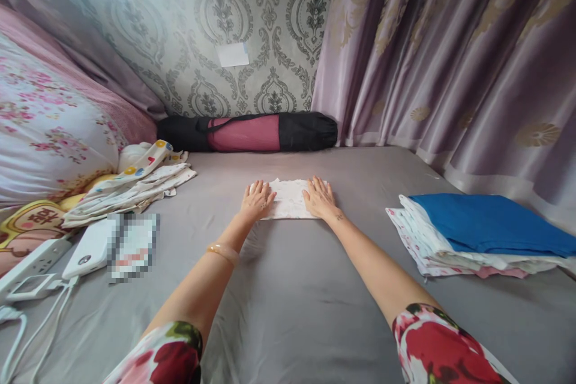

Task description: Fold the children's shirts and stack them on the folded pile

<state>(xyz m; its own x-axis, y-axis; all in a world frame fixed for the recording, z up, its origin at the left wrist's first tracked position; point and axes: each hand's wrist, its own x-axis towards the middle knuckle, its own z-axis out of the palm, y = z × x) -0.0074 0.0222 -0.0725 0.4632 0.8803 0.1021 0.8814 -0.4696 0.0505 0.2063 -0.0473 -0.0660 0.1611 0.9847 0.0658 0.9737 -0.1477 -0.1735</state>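
A white printed cloth (pixel 291 199), folded into a flat rectangle, lies on the grey bed sheet (pixel 297 300) in front of me. On its left end rests my left hand (pixel 258 199), palm down with fingers stretched out. My right hand (pixel 318 197) lies flat on the right end in the same way. Neither hand grips the fabric. The parts of the cloth under both palms are hidden. Its top edge looks slightly uneven between the hands.
To the right sits a stack of folded fabric with a blue cloth (pixel 499 225) on top. Loose printed clothes (pixel 135 183) lie at left, near a white power bank (pixel 92 246), a power strip (pixel 36 261) and cables. A black and pink rolled bag (pixel 245 134) lies along the wall.
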